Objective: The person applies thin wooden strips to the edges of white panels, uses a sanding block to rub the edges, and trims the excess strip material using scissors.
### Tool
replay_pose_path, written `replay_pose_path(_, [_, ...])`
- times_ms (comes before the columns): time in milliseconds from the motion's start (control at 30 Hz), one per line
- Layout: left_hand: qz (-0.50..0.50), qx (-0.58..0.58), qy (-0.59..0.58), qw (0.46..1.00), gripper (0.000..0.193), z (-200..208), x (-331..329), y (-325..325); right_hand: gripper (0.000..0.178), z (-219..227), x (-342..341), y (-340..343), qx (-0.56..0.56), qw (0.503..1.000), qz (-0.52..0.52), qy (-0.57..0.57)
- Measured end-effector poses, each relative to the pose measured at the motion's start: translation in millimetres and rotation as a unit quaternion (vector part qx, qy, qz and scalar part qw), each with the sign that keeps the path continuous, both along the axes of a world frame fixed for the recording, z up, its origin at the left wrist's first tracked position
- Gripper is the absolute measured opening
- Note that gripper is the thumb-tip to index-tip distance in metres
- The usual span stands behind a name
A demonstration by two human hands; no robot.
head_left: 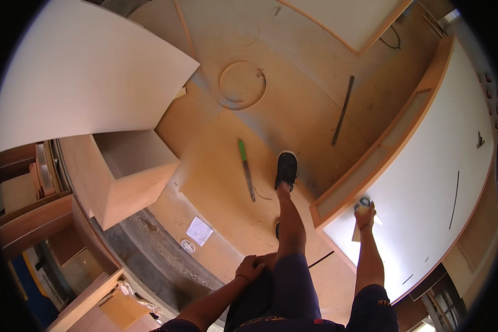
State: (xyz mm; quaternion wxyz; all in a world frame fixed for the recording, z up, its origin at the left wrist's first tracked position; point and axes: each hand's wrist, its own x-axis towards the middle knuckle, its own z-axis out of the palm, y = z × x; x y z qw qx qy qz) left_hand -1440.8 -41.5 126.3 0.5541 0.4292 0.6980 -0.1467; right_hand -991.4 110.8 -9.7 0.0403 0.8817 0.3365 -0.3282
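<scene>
My right hand (365,216) is closed round a small thing with a dark ring-shaped end and a pale part; its kind I cannot make out. It is at the near left corner of a long white panel (426,166) framed in wood. A pale flat piece (356,231) shows beside the wrist. My left hand (250,269) rests on my bent left leg, its fingers laid over it and holding nothing that I can see. On the floor in front lies a long narrow tool with a green handle (242,150) and a dark blade.
An open wooden box (141,180) stands at left beneath a large white panel (88,72). Wooden drawers (66,221) stand at lower left. The floor holds a coiled strip (222,83), a dark bar (343,110) and a pale square sheet (199,231). Another framed panel (354,22) lies far off.
</scene>
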Motion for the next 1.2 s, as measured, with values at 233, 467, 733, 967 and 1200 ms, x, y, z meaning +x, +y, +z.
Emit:
replay_pose_path(233, [-0.083,-0.007,0.003,0.997,0.059,-115.0,-18.8,170.5,0.062,28.7,-15.1,4.7,-0.001,1.000,-0.015,0.001])
replay_pose_path(467, [-0.049,0.081,0.026,0.995,0.059,-207.3,-16.3,404.6,0.056,17.0,1.5,-6.5,0.051,0.959,-0.248,0.130])
replay_pose_path(733, [-0.044,0.044,0.123,0.990,0.063,-302.2,-27.7,552.2,0.049,14.8,-10.4,-33.9,0.136,0.936,-0.304,0.117])
replay_pose_path(967, [-0.116,0.111,0.189,0.969,0.055,-348.2,-25.4,551.6,0.050,28.3,-7.5,-39.1,0.134,0.866,-0.480,0.046])
replay_pose_path(1200, [-0.265,0.278,0.186,0.904,0.025,-310.2,-17.5,541.5,0.060,3.8,32.5,-55.5,0.115,0.767,-0.619,0.128])
